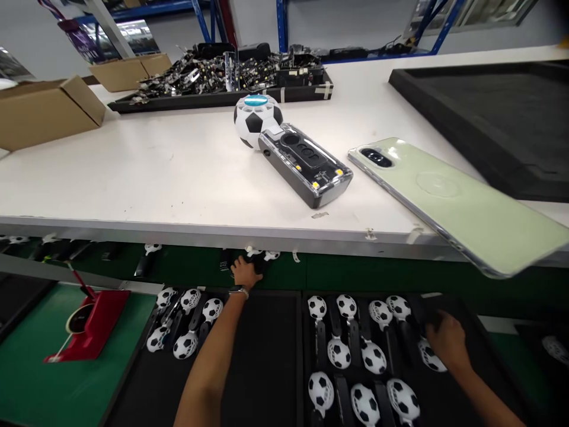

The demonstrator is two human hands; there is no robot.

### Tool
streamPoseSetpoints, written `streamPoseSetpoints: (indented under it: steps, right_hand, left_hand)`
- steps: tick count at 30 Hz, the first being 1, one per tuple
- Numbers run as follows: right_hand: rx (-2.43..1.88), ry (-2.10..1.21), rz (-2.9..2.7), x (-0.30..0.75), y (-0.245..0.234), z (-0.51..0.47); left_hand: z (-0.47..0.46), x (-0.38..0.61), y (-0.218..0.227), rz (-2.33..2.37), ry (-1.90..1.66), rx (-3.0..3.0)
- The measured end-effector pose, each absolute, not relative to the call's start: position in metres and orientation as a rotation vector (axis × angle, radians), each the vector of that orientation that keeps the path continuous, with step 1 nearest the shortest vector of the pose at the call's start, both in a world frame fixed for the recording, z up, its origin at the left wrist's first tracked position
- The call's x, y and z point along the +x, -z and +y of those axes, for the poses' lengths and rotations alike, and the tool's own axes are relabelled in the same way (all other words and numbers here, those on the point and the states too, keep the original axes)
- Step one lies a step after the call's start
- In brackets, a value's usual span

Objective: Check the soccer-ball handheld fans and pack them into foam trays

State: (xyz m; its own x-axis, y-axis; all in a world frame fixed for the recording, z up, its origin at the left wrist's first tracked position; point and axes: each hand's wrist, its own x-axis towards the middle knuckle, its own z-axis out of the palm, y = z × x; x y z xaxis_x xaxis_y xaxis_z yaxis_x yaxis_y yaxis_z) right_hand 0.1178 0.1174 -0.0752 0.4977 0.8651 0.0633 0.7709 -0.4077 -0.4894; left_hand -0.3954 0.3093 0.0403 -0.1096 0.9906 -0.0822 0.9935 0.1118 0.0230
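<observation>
Reaching down with both bare hands, we have our left hand [244,274] past the far edge of one black foam tray [262,362], its fingers curled over something dark on the green lower tabletop [377,279], just beside two ball wands [262,254]. Our right hand [448,341] sits over the right side of a second black tray [489,379], fingers bent down onto a black wand handle [411,329]. We cannot tell whether either grip is clenched on anything or merely resting there. A watch [239,291] circles our left wrist.

Each wand has a round, black-and-white football-patterned head and a slim black handle. We count five in the left tray and ten in the right, lying in loose rows, with more partly hidden along the lower tabletop.

Beyond them, on the smooth white upper tabletop [178,172], lie three objects near its front edge: a football-patterned sphere [255,121] with a blue top, a clear-cased gadget [304,163] touching it, and a pale green phone [457,201] overhanging the edge. Toward the far edge, a black tray [120,105] holds a heap of circuit boards [213,77]. Two cardboard boxes [44,112] stand at the left, and a large black tray [480,130] lies at the right.
</observation>
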Motion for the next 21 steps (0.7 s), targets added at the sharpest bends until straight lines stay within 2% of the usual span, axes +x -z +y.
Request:
streamPoseSetpoints:
  steps: [1,3,6,8,10,14,21]
  right_hand:
    - [-2.144,-0.266,-1.375,0.101,0.054,0.119]
    - [-1.85,-0.516,-1.38,0.056,0.003,0.121]
    - [-1.447,-1.285,-1.257,-0.023,-0.078,0.119]
    - [-1.168,-1.801,-1.169,-0.065,-0.122,0.112]
    - [-0.969,-2.037,-1.117,-0.087,-0.15,0.102]
    - [-0.902,-2.047,-1.014,-0.079,-0.168,0.079]
    - [-0.886,-1.919,-0.982,-0.024,-0.175,0.04]
  left_hand:
    - [0.301,-0.377,-0.047,2.244,0.045,2.122]
    - [0.281,-0.336,-0.061,2.101,-0.025,2.303]
    - [0.243,-0.272,-0.087,1.715,-0.277,2.672]
    - [0.218,-0.234,-0.105,1.473,-0.253,2.971]
    - [0.196,-0.2,-0.121,1.305,-0.102,3.222]
    - [0.162,-0.152,-0.144,1.108,0.036,3.446]
    - [0.128,-0.09,-0.168,1.098,0.059,3.531]
